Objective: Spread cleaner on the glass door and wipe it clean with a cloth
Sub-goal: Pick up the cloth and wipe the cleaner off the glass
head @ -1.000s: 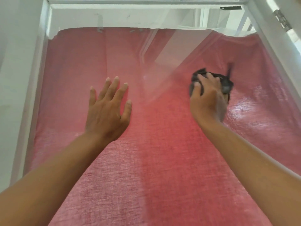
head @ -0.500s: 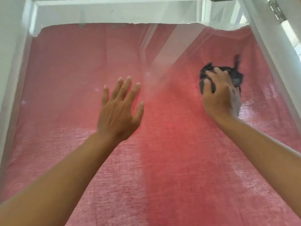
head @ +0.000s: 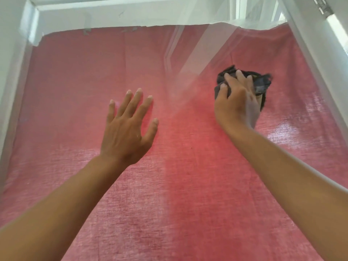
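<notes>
Since the earlier frames the right hand (head: 236,99) has slid the cloth (head: 261,84) up and to the right across the glass (head: 188,185), nearer the white frame (head: 308,46), while the left hand (head: 128,127) has edged toward the middle of the pane. The left hand lies flat on the glass, fingers straight and spread, holding nothing. The right hand presses the dark, bunched cloth against the pane high on the right, its fingers curled over the cloth. A red curtain (head: 75,81) hangs behind the glass.
</notes>
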`<state>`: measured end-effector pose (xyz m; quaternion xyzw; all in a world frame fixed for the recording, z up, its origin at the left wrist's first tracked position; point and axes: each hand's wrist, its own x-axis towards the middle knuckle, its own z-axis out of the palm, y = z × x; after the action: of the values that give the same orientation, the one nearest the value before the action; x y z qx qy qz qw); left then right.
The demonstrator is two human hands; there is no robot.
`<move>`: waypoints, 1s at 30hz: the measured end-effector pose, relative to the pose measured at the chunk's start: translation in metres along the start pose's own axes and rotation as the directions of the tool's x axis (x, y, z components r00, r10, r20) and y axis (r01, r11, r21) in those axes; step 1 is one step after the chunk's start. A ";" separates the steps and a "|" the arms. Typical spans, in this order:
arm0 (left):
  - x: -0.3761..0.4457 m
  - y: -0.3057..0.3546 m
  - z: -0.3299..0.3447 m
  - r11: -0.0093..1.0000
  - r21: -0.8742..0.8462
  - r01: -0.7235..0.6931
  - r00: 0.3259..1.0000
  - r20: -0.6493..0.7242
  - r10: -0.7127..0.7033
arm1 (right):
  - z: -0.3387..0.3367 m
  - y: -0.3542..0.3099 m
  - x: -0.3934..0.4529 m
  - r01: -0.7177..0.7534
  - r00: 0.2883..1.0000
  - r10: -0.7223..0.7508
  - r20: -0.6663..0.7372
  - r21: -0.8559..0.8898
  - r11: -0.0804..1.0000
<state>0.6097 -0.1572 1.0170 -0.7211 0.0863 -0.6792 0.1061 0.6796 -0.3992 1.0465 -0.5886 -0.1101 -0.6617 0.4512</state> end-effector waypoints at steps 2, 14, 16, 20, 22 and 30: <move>0.000 -0.001 0.000 1.000 -0.005 0.001 1.000 -0.006 -0.001 | 0.011 -0.017 -0.013 0.254 0.966 -0.254 0.039 0.014 0.967; -0.001 -0.002 0.002 1.000 -0.031 0.001 1.000 -0.014 -0.001 | 0.035 -0.073 0.001 0.397 0.894 -0.393 0.213 0.025 0.917; -0.002 -0.003 0.002 1.000 -0.030 -0.001 1.000 -0.018 0.001 | 0.036 -0.074 -0.008 0.599 0.740 -0.590 0.322 0.083 0.796; -0.001 -0.001 0.001 0.999 -0.041 0.001 1.000 -0.015 -0.002 | 0.030 -0.058 0.014 0.559 0.800 -0.540 0.263 0.002 0.829; -0.001 -0.001 0.000 0.999 -0.039 -0.004 1.000 -0.005 0.004 | 0.024 -0.048 0.026 0.298 0.947 -0.289 0.139 -0.047 0.953; -0.001 -0.002 0.001 0.999 -0.040 0.001 1.000 -0.013 -0.002 | 0.030 -0.036 -0.043 0.652 0.722 -0.663 0.198 0.125 0.748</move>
<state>0.6105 -0.1551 1.0161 -0.7188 0.1001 -0.6820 0.0906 0.6700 -0.3386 1.0313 -0.5730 -0.3781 -0.7032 0.1847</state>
